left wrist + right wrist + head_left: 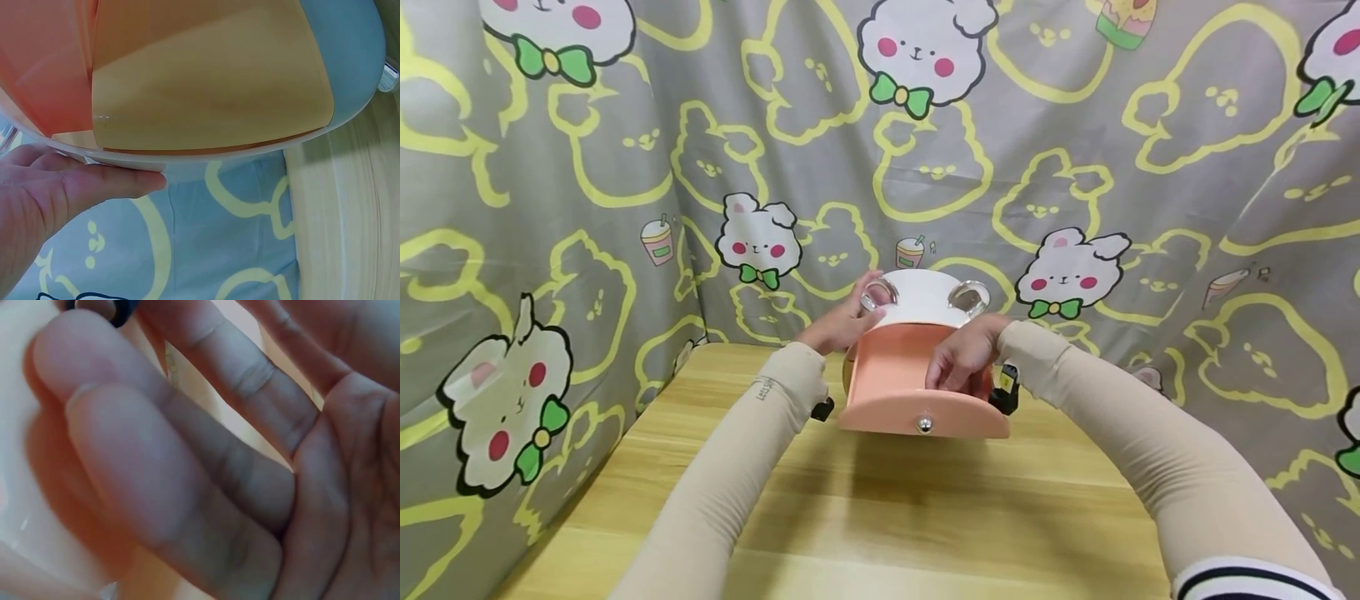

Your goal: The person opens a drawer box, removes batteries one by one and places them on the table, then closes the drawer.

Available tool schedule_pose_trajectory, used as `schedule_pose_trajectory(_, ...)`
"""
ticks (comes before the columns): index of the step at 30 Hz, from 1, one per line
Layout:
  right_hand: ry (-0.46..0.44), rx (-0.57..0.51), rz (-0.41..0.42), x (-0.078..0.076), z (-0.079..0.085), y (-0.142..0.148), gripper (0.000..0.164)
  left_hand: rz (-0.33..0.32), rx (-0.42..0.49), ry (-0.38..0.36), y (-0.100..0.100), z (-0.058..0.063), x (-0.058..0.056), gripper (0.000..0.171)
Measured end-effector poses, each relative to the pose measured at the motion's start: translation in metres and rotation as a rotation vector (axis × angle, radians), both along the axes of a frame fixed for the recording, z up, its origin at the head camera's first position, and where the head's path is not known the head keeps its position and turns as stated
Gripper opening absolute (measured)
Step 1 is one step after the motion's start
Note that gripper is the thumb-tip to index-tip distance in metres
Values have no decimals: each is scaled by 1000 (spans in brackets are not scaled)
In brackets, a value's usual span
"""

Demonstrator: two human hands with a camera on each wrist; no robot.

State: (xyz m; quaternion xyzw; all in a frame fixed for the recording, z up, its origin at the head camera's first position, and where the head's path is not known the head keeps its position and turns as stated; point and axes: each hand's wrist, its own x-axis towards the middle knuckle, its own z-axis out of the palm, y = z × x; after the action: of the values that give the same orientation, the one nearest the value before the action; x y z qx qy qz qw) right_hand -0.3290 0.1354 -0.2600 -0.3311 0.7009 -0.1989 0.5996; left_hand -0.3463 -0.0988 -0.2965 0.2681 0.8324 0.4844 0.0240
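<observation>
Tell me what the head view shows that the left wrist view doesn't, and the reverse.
Only the head view shows the right hand with its fingers inside the pulled-out drawer, the silver knob on the drawer's front, and both sleeves.

Only the left wrist view shows the broad face of the tan panel and a small silver piece at its right edge.

Both show the left hand at the edge of the box, the wooden table and the patterned cloth.

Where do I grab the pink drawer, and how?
Probably best by its silver knob, pinched from the front: it's small and round, sticks out from the middle of the pink drawer's curved face, and nothing covers it in the head view.
</observation>
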Motion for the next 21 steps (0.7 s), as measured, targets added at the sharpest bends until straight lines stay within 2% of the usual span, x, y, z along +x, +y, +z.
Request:
schedule_pose_trajectory(4,-43,-38,7,-1,0,5,23,2,3,-6,1,1,-1,64)
schedule_pose_trajectory(13,-92,-148,105,-3,-1,5,25,4,-1,14,1,2,0,62)
schedule_pose_trajectory(21,-74,-119,140,0,-2,4,23,15,-44,0,-1,2,1,63)
